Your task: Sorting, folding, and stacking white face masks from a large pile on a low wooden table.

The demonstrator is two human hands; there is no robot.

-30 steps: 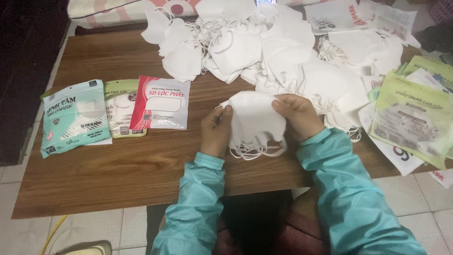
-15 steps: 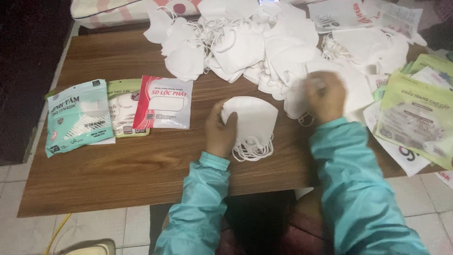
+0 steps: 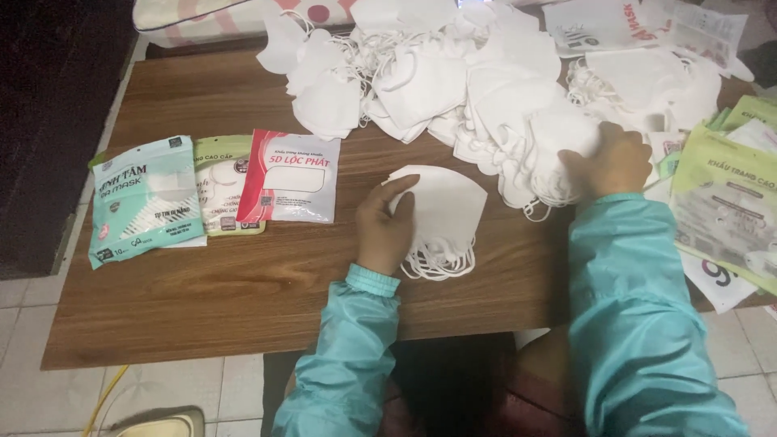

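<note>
My left hand (image 3: pixel 387 226) rests on the left edge of a small stack of folded white face masks (image 3: pixel 445 214) lying on the wooden table (image 3: pixel 202 283), their ear loops hanging toward me. My right hand (image 3: pixel 611 160) reaches into the big heap of loose white masks (image 3: pixel 486 89) at the back and closes around one white mask (image 3: pixel 558 142) at the heap's right side. Both arms wear teal sleeves.
Three sealed mask packets lie in a row at the left: teal (image 3: pixel 144 198), pale green (image 3: pixel 222 190), and red and white (image 3: pixel 291 176). Green packets (image 3: pixel 728 206) are stacked at the right edge. A pink-patterned cushion (image 3: pixel 202 18) lies behind the table. Tiled floor lies below.
My right hand has left the small stack and moved right and back into the heap, taking hold of a mask there. My left hand stays on the stack.
</note>
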